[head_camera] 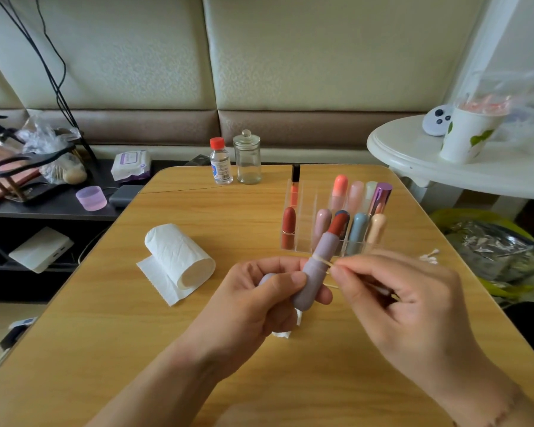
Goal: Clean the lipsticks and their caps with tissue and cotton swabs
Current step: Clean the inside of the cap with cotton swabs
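My left hand (259, 300) grips an open lilac lipstick (316, 269) with its red bullet (338, 224) pointing up and away; a bit of white tissue (282, 332) shows under the same hand. My right hand (392, 300) pinches a cotton swab (329, 264) whose tip touches the lipstick tube just below the bullet. A clear acrylic organiser (302, 232) behind the hands holds several capped lipsticks. A roll of tissue (179, 257) lies to the left on the wooden table (105, 334).
A small red-capped bottle (220, 161) and a lidded glass jar (247, 157) stand at the table's far edge. Loose cotton swabs (429, 255) lie at the right edge. A white round side table (429, 167) carries a paper cup (466, 134). A dark shelf with clutter is at the left.
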The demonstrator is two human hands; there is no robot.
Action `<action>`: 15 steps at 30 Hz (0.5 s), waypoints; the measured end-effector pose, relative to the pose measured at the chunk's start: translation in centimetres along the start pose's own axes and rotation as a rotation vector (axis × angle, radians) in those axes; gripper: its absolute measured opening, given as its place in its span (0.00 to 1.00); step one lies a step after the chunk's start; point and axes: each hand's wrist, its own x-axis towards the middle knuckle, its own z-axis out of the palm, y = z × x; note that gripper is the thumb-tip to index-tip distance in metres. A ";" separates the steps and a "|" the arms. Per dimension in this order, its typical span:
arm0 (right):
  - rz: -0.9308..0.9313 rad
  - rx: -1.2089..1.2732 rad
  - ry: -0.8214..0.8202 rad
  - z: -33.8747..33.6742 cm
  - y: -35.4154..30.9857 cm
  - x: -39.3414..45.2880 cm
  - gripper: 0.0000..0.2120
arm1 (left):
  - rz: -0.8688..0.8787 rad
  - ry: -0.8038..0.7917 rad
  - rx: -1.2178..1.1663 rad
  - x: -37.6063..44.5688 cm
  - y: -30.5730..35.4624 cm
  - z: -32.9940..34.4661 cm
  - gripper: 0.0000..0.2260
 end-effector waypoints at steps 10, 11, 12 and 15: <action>0.155 0.100 -0.030 0.4 -0.3 0.0 0.11 | -0.005 -0.001 0.015 -0.1 0.2 0.2 0.12; 0.193 0.137 -0.060 0.6 -0.4 0.0 0.14 | -0.007 0.008 0.033 -0.1 0.2 0.2 0.13; 0.215 0.178 -0.092 0.8 -0.6 -0.2 0.16 | -0.007 0.012 0.045 -0.1 0.2 0.2 0.13; 0.259 0.280 -0.111 1.1 -1.3 -0.6 0.14 | -0.010 -0.004 0.055 0.0 0.2 0.2 0.11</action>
